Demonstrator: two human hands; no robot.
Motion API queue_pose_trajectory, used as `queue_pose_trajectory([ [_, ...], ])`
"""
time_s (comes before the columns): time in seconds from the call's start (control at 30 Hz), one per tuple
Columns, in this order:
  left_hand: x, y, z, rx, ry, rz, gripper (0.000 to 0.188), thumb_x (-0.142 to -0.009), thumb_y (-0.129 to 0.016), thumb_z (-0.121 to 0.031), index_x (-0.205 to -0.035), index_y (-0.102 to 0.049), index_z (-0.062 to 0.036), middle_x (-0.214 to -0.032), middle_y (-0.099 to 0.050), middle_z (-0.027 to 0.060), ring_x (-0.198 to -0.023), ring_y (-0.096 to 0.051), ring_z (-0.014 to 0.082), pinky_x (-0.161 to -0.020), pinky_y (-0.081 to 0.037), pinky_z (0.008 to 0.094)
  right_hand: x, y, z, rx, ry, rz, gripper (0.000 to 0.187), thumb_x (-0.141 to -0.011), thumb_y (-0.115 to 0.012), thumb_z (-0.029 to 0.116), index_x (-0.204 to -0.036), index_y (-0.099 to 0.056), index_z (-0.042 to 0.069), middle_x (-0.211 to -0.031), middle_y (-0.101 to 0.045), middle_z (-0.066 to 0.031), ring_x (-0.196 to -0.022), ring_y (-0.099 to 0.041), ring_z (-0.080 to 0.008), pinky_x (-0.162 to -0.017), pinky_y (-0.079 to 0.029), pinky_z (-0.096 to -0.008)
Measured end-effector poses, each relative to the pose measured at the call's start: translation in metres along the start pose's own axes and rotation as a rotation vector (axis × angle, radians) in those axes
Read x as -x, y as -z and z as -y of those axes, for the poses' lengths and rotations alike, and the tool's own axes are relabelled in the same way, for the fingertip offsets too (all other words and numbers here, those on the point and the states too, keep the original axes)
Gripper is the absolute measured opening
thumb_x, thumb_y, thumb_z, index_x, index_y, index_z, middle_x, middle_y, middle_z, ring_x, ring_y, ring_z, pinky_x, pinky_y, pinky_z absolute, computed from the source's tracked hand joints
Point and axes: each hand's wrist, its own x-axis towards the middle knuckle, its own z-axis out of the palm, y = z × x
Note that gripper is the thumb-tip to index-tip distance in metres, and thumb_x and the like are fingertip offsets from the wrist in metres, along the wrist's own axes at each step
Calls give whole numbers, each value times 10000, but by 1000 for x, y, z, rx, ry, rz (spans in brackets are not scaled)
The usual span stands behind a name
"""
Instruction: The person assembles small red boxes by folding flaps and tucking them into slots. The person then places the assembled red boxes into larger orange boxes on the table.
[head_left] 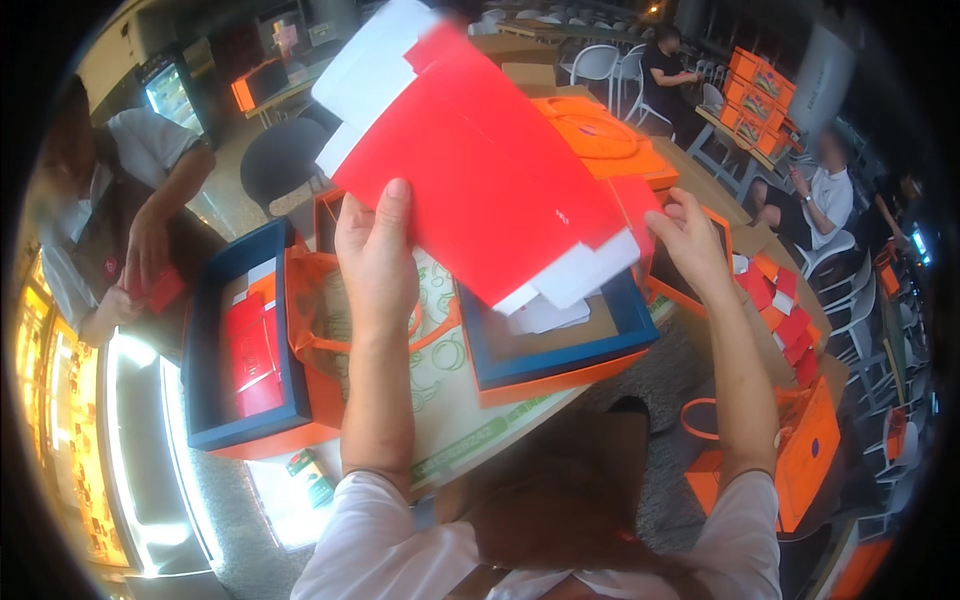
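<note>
One red-and-white card blank [480,170] is up in the air, above the near edge of the tabletop [440,372] and the blue-walled orange box [562,366] there. The left hand [378,250] grips its left edge, thumb on top; the right hand's [695,245] fingers pinch a small red flap [630,205]. Uneven pulling could crease or tear that flap, and a slackened left thumb could drop the card into the box

Looks like smooth card in the flat red blank [470,170]. Resembles matt paper in the orange bag [800,472], smooth plastic in the white chair [596,61].
</note>
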Motion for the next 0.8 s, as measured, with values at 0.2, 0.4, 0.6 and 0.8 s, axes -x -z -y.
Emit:
queue_pose_trajectory([
  [0.2,18,-21,-2,-24,113,133,359,-1021,-647,-205,-1297,-574,12,-1211,-686,117,-1092,-663,179,-961,-530,310,23,23,36,-211,235,63,463,-972,-683,286,-1295,-609,-38,-1192,-698,-187,-1081,-688,-230,-947,-517,-316],
  [0.4,47,-40,3,-98,5,240,499,-1028,-629,-340,-1363,-500,6,-1265,-625,131,-1157,-607,184,-1007,-490,331,75,-2,94,-387,391,66,474,-1008,-642,213,-1380,-516,-53,-1199,-689,-202,-1128,-678,-267,-945,-536,-332],
  [0.6,66,-51,1,-279,-173,237,574,-1070,-490,-458,-1430,-400,-19,-1353,-529,126,-1246,-510,206,-1068,-403,354,87,-21,97,-561,410,69,531,-1001,-637,126,-1452,-427,-60,-1279,-642,-198,-1166,-652,-231,-971,-529,-327],
  [0.8,59,-43,-2,-274,-209,252,603,-1081,-417,-505,-1445,-389,-24,-1346,-540,122,-1243,-519,200,-1057,-412,349,98,-28,106,-694,426,51,567,-981,-643,52,-1475,-391,-65,-1357,-589,-184,-1222,-612,-221,-1008,-509,-331],
])
